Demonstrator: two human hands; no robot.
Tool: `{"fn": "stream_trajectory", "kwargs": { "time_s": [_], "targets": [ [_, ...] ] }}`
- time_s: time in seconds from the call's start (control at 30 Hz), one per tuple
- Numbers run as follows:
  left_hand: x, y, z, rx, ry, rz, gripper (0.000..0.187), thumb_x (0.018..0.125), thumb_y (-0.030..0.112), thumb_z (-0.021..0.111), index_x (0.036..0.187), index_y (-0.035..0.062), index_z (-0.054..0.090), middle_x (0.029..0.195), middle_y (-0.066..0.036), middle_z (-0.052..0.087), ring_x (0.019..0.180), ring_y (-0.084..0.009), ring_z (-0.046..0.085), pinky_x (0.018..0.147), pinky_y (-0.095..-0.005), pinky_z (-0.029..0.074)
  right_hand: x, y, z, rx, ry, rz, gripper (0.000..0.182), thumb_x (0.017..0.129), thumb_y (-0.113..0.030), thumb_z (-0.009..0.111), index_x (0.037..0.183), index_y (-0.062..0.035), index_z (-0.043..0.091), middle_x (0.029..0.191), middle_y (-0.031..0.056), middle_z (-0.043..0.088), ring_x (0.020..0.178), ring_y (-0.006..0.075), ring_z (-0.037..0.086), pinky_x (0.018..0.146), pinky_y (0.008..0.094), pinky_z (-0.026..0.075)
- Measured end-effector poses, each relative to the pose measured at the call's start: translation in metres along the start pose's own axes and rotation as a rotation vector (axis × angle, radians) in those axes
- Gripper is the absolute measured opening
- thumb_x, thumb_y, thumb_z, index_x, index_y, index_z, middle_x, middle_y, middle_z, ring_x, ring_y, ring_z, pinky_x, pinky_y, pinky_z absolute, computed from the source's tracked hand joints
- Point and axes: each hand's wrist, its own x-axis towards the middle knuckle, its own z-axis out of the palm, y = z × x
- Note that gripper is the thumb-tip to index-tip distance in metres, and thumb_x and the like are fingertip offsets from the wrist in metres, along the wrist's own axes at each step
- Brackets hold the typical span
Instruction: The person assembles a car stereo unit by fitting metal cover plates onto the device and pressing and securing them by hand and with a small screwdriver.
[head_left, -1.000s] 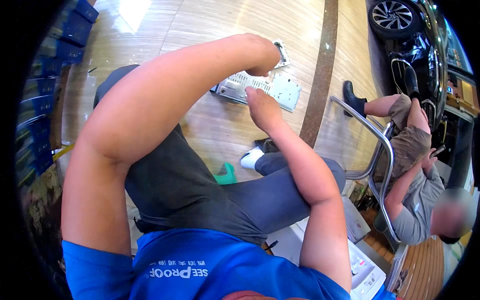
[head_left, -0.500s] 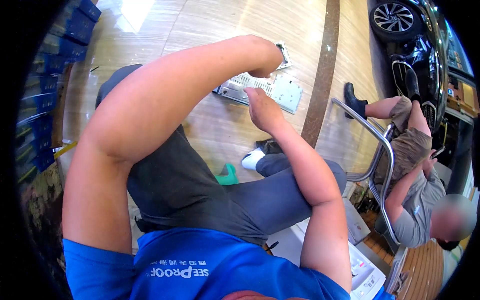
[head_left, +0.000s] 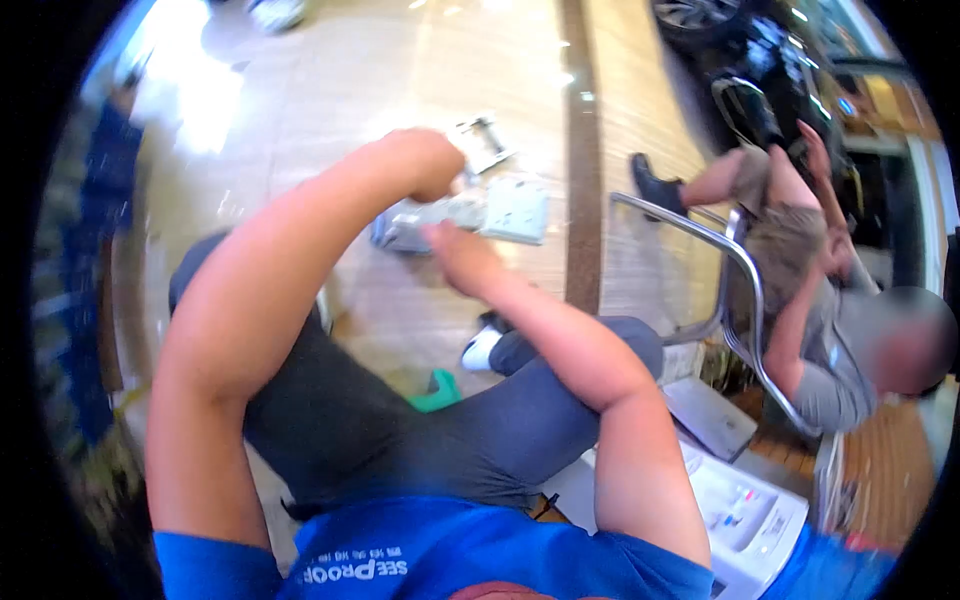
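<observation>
The metal unit (head_left: 518,212) lies on the glossy floor (head_left: 360,80), the left hand (head_left: 432,165) curled above it and the right hand (head_left: 465,262) at its near side; blur hides whether either grips it. A small metal frame (head_left: 487,145) lies just beyond. Blurred blue boxes (head_left: 110,170), contents unclear, line the left; rightward, a person (head_left: 785,240) sits near a black car (head_left: 770,60).

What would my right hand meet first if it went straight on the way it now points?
Your right hand would likely meet the pale metal unit first; blur hides whether they touch now.
</observation>
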Motion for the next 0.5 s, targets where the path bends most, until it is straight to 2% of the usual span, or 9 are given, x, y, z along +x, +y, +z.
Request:
{"fn": "stream_trajectory", "kwargs": {
  "time_s": [0.03,0.07,0.1,0.17,0.23,0.3,0.33,0.37,0.5],
  "targets": [
    [0.003,0.003,-0.002,0.018,0.069,0.043,0.038,0.086,0.026,0.07,0.12,0.0098,0.065,0.112,-0.016,0.07,0.103,-0.0333,0.067,0.086,-0.044,0.054,0.002,0.009,-0.02,-0.019,0.005,0.066,0.02,0.091,-0.008,0.049,0.11,-0.0015,0.053,0.099,0.0247,0.061,0.087,0.0417,0.065,0.076,0.0517,0.052],
    [-0.004,0.015,-0.02,0.013,-0.048,-0.001,0.045,0.086,0.029,0.07,0.126,0.01,0.061,0.11,-0.021,0.068,0.105,-0.0388,0.064,0.089,-0.0497,0.051,0.002,-0.005,-0.022,0.014,-0.041,0.071,0.018,0.091,-0.007,0.05,0.107,-0.0011,0.054,0.099,0.0244,0.061,0.086,0.041,0.065,0.075,0.0511,0.052],
    [0.008,-0.002,0.01,0.036,-0.001,0.043,0.048,0.086,0.029,0.07,0.128,0.009,0.06,0.115,-0.021,0.066,0.109,-0.0382,0.063,0.091,-0.0483,0.05,0.0,-0.004,-0.032,0.023,-0.022,0.109,0.016,0.09,-0.009,0.05,0.104,-0.0012,0.054,0.098,0.0242,0.061,0.085,0.0402,0.066,0.073,0.0504,0.053],
    [-0.004,0.02,-0.014,0.061,-0.008,0.013,0.037,0.09,0.031,0.067,0.119,0.0079,0.062,0.117,-0.018,0.067,0.109,-0.0353,0.064,0.09,-0.047,0.052,-0.006,-0.023,-0.025,0.066,-0.046,0.075,0.015,0.09,-0.011,0.051,0.1,-0.0012,0.056,0.096,0.0237,0.062,0.083,0.0385,0.067,0.07,0.049,0.054],
    [0.001,0.019,-0.002,0.127,0.016,0.069,0.036,0.091,0.031,0.066,0.118,0.0072,0.062,0.114,-0.018,0.067,0.108,-0.0369,0.063,0.089,-0.0476,0.052,-0.003,-0.013,-0.04,0.019,0.047,0.122,0.016,0.09,-0.012,0.051,0.099,-0.0011,0.057,0.096,0.0234,0.063,0.083,0.0377,0.068,0.069,0.0483,0.054],
    [0.002,0.023,-0.001,0.142,-0.036,0.044,0.041,0.091,0.034,0.066,0.121,0.0076,0.061,0.114,-0.018,0.067,0.109,-0.0357,0.063,0.09,-0.0471,0.051,-0.006,-0.019,-0.053,0.034,-0.065,0.108,0.017,0.091,-0.014,0.049,0.098,-0.001,0.059,0.096,0.0232,0.064,0.084,0.0373,0.068,0.069,0.0481,0.055],
    [-0.006,0.037,-0.01,0.128,-0.062,0.016,0.051,0.089,0.033,0.068,0.133,0.0085,0.057,0.122,-0.019,0.064,0.115,-0.037,0.06,0.095,-0.0474,0.049,-0.012,-0.02,-0.056,0.027,-0.027,0.124,0.017,0.091,-0.014,0.049,0.098,-0.001,0.059,0.096,0.0232,0.064,0.084,0.0373,0.068,0.069,0.0481,0.055],
    [-0.013,0.027,0.002,0.1,-0.082,0.004,0.051,0.089,0.032,0.068,0.133,0.0083,0.056,0.122,-0.019,0.064,0.115,-0.037,0.06,0.096,-0.0472,0.049,0.0,-0.021,-0.029,0.03,-0.067,0.085,0.019,0.092,-0.015,0.049,0.097,-0.0007,0.06,0.097,0.023,0.065,0.085,0.0372,0.068,0.07,0.0477,0.055],
    [-0.007,0.027,-0.002,0.116,-0.058,0.039,0.051,0.089,0.031,0.069,0.133,0.0079,0.057,0.123,-0.019,0.064,0.116,-0.0369,0.059,0.097,-0.0465,0.048,0.002,-0.006,-0.017,-0.019,0.012,0.05,0.021,0.094,-0.017,0.046,0.099,-0.0004,0.059,0.1,0.0233,0.064,0.086,0.0371,0.068,0.072,0.0474,0.055]
  ]
}}
